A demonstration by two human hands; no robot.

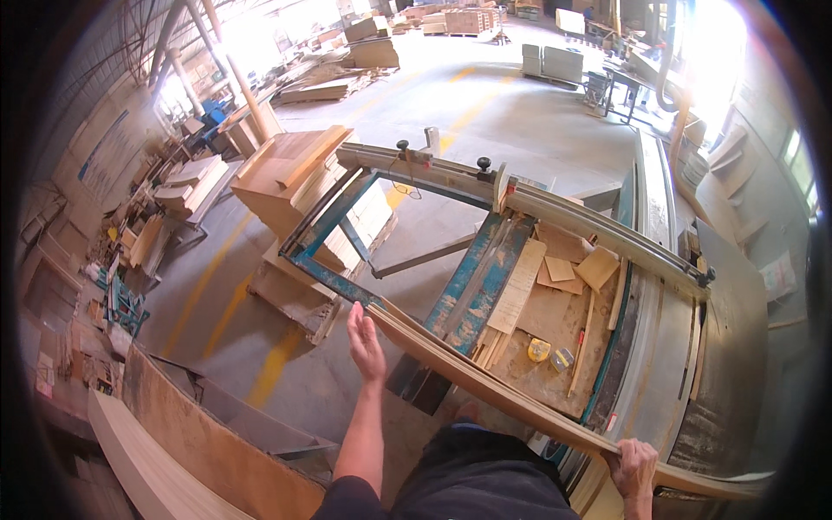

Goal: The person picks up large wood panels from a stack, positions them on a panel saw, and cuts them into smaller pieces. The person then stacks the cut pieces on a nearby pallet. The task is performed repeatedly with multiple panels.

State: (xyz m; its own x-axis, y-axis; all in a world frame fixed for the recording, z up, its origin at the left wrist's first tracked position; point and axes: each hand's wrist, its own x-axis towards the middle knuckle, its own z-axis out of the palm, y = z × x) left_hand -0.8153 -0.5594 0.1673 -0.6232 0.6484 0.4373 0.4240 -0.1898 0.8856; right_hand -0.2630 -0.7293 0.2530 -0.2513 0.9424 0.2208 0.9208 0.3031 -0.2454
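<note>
Wooden strip [485,381], left hand [366,342] flat, right hand [634,464] gripping

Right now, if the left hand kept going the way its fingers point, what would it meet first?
Probably the blue steel frame of the saw's sliding table, just beyond the left hand and the long board it steadies; depth is uncertain.

Concrete floor [520,113], yellow lines, stacked boards [286,173], bright daylight.
</note>
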